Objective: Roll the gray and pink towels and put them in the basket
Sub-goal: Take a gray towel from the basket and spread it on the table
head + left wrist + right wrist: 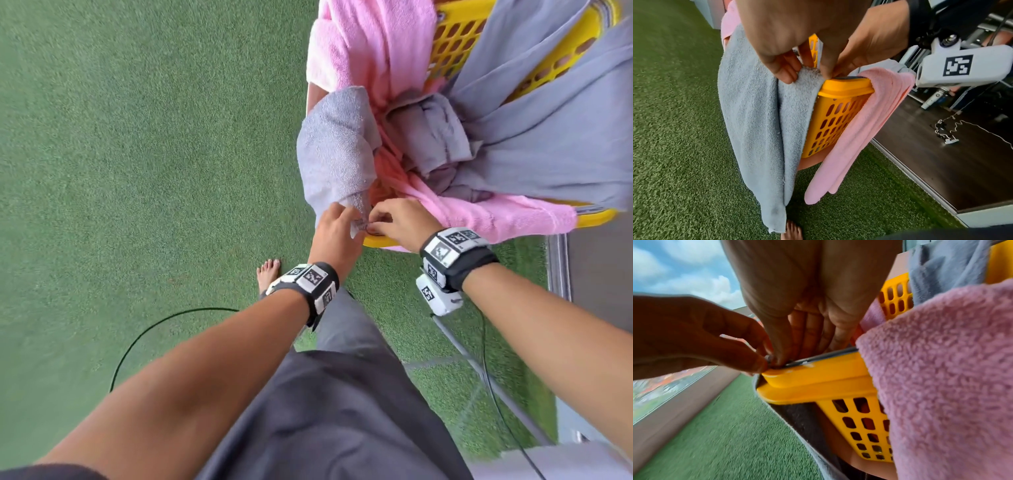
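The gray towel [754,123] has its corner pinched between the fingers [784,73] of the left hand [337,228] and the right hand [399,219], at the yellow basket's [846,88] six o'clock rim. It hangs down outside, with pink towels [373,48] draped at three and twelve o'clock.

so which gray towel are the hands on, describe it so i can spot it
Find the yellow basket on the green turf. Over its near left corner hangs a gray towel, pinched by left hand and right hand. The other gray towel drapes the far right, untouched.
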Demonstrator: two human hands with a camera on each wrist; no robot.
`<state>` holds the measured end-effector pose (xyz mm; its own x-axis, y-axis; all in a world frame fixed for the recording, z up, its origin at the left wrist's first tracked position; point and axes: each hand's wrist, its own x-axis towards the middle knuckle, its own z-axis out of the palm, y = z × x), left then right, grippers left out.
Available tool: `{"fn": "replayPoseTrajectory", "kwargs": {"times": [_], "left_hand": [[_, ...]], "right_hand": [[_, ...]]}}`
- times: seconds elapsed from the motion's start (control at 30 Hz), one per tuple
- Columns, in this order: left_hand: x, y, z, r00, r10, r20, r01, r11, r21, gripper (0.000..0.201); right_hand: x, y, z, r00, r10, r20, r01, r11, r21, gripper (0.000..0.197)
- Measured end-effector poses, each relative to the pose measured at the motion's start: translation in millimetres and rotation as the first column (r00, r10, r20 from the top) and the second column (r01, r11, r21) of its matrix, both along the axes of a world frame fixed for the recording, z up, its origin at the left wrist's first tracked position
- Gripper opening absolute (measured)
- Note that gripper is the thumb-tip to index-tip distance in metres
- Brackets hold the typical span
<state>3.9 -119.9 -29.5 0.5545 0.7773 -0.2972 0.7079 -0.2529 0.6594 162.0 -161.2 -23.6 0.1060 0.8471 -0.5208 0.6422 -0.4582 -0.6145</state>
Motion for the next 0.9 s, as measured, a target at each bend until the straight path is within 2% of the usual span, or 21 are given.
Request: {"fn": "replayPoseTrajectory", "kwargs": {"times": [0.1, 0.23, 0.33, 0.4, 0.5, 0.63, 0.7, 0.77, 0.83, 0.9], "left_hand": [[-1.6, -1.8, -1.5, 1.000, -0.010, 0.013, 0.010, 0.999, 0.037, 0.025], [-0.5, -0.7, 2.8, 0.993, 0.094, 0.067, -0.096, 0.995, 0.031, 0.021], [6.3, 19.0, 23.9, 0.938, 0.317, 0.139, -0.310, 0.948, -0.070, 0.013], [10.1, 37.7, 46.1, 0.890, 0.392, 0.233, -0.355, 0.916, -0.186, 0.019], [3.9, 76.4, 80.5, 0.884, 0.291, 0.365, -0.214, 0.948, -0.236, 0.024], [-19.8, 157.0, 141.3, 0.905, 0.027, 0.424, -0.009, 0.999, -0.042, 0.030], [-31.4, 195.4, 189.6, 0.887, -0.065, 0.457, 0.038, 0.997, 0.067, 0.027], [-48.0, 228.6, 249.4, 0.869, -0.172, 0.463, 0.082, 0.975, 0.207, 0.030], [-69.9, 254.3, 306.8, 0.855, -0.241, 0.459, 0.093, 0.943, 0.321, 0.031], [-98.8, 272.7, 358.5, 0.833, -0.281, 0.477, 0.080, 0.914, 0.398, 0.028]], "right_hand": [[-4.6, -0.3, -0.1, 0.997, 0.075, 0.026, -0.076, 0.997, 0.028, 0.006], [-19.8, 9.8, 18.7, 0.997, 0.058, 0.044, -0.066, 0.975, 0.214, 0.010], [-29.3, 27.9, 46.9, 0.998, -0.051, 0.021, 0.042, 0.944, 0.327, 0.011], [-29.9, 40.1, 62.3, 0.983, -0.184, -0.016, 0.178, 0.916, 0.359, 0.009], [-32.2, 64.2, 87.1, 0.958, -0.284, -0.040, 0.274, 0.867, 0.416, 0.008], [-51.5, 115.0, 147.7, 0.960, -0.253, -0.117, 0.277, 0.826, 0.492, 0.025], [-63.7, 138.8, 178.9, 0.960, -0.221, -0.170, 0.277, 0.820, 0.500, 0.033], [-77.6, 159.3, 212.9, 0.959, -0.225, -0.170, 0.282, 0.766, 0.578, 0.039], [-93.9, 173.6, 256.0, 0.952, -0.238, -0.192, 0.304, 0.682, 0.665, 0.024], [-112.0, 184.3, 304.7, 0.945, -0.272, -0.183, 0.315, 0.601, 0.735, 0.022]]}}
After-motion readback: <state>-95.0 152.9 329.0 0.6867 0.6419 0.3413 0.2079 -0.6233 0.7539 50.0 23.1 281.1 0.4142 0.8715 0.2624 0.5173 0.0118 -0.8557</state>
